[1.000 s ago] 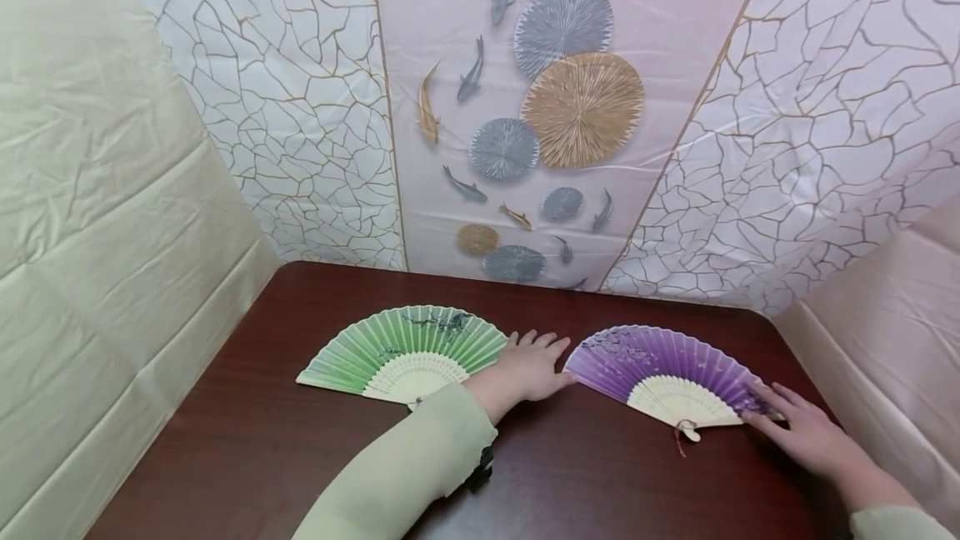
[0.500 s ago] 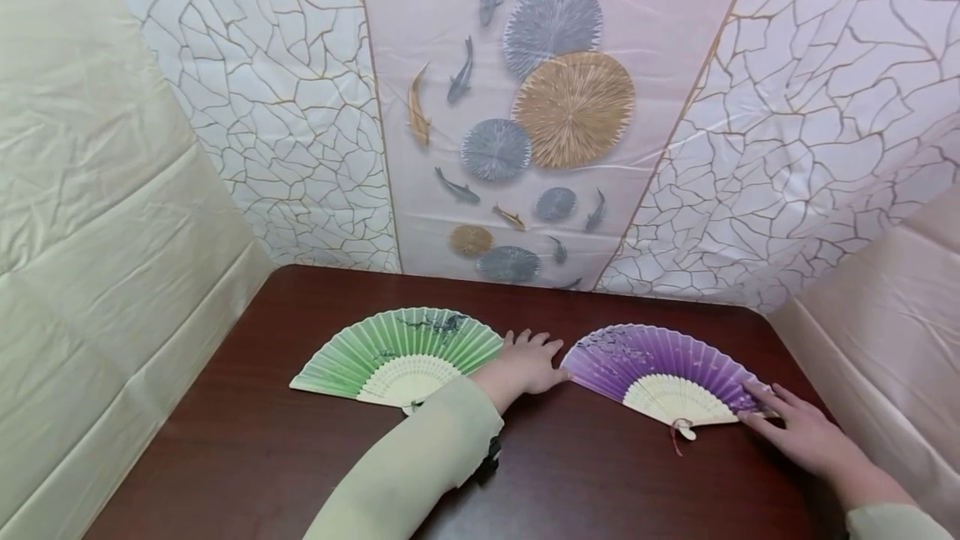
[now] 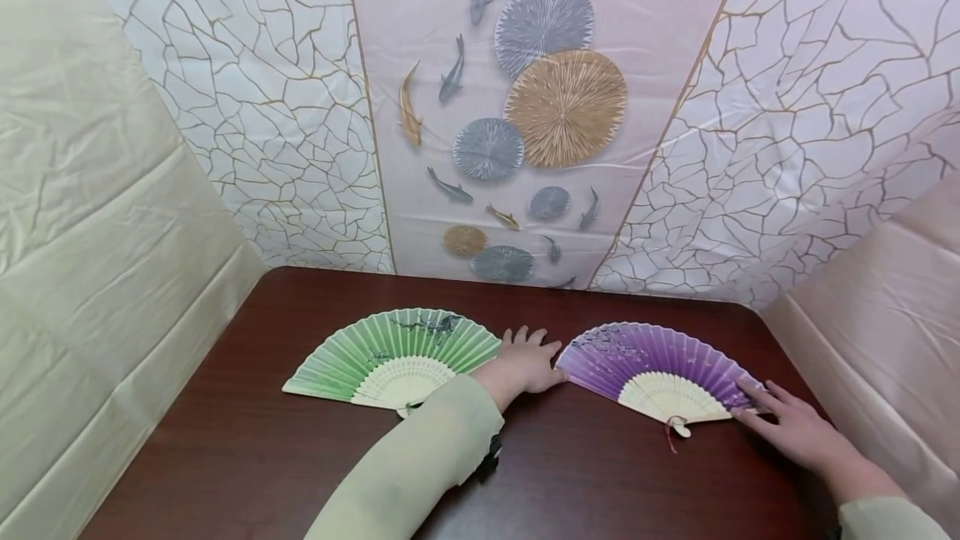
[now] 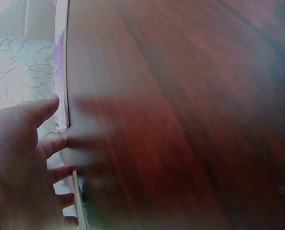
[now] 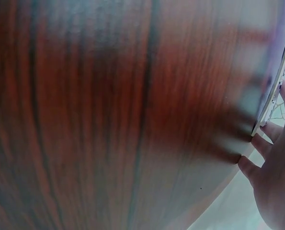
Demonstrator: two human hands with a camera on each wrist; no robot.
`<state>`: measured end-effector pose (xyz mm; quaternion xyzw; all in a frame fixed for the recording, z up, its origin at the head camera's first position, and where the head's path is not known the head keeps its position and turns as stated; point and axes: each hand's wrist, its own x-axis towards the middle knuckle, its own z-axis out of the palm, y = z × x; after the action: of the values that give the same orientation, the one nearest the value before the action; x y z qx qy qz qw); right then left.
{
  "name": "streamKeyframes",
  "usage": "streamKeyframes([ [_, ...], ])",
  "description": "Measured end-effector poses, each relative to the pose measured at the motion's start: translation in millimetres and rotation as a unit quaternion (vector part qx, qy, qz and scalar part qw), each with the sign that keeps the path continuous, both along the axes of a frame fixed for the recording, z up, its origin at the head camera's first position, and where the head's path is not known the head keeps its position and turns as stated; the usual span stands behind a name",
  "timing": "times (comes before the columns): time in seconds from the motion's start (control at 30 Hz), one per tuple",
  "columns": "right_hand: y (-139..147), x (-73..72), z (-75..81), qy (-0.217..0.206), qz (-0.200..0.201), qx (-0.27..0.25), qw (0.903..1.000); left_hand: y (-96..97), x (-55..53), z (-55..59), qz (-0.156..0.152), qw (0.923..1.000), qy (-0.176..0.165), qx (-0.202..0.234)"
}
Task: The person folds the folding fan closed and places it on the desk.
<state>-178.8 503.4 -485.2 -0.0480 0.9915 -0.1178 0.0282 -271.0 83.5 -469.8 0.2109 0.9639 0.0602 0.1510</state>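
Observation:
Two spread folding fans lie on the table in the head view. The green fan (image 3: pixel 337 365) with pale ribs is on the left. On the right is the purple fan (image 3: pixel 637 348), a red cord at its pivot. My left hand (image 3: pixel 525 363) rests between them with fingers spread. Its thumb is at the purple fan's left tip and its fingers are by the green fan's right end; the sleeve hides part of that fan. My right hand (image 3: pixel 795 427) lies with extended fingers over the purple fan's right end. Both wrist views show the fans edge-on beside spread fingers.
The dark red-brown wooden table (image 3: pixel 300 465) has rounded far corners. Behind it hangs a patterned cloth (image 3: pixel 487 215) with fish and round leaf prints. Beige cloth walls (image 3: pixel 97 273) close in both sides.
The whole head view shifts slightly, so table, fans and backdrop appear a little further left. Both hands keep about the same places at the fans.

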Motion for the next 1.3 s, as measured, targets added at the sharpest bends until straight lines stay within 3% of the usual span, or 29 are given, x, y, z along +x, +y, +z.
streamKeyframes([
  [0.43, 0.9, 2.1, -3.9, -0.011, -0.006, -0.009, 0.9999, 3.9, 1.7, -9.7, 0.010, 0.9994, -0.017, 0.027],
  [0.6, 0.6, 2.8, -4.5, -0.009, -0.007, -0.008, 0.9999, 4.2, 2.2, -9.0, 0.019, 0.9973, -0.033, 0.062],
  [0.73, 0.8, 2.4, -4.2, -0.008, -0.007, -0.011, 0.9999, 3.3, 2.3, -4.2, 0.030, 0.9930, -0.049, 0.103],
  [0.97, 1.5, 1.3, -3.4, -0.009, -0.008, -0.018, 0.9998, 3.7, 2.5, -1.5, 0.046, 0.9881, -0.042, 0.141],
  [1.3, 3.5, 0.3, -6.1, -0.008, -0.005, -0.019, 0.9998, 5.0, -0.1, -2.8, 0.096, 0.9691, -0.037, 0.224],
])
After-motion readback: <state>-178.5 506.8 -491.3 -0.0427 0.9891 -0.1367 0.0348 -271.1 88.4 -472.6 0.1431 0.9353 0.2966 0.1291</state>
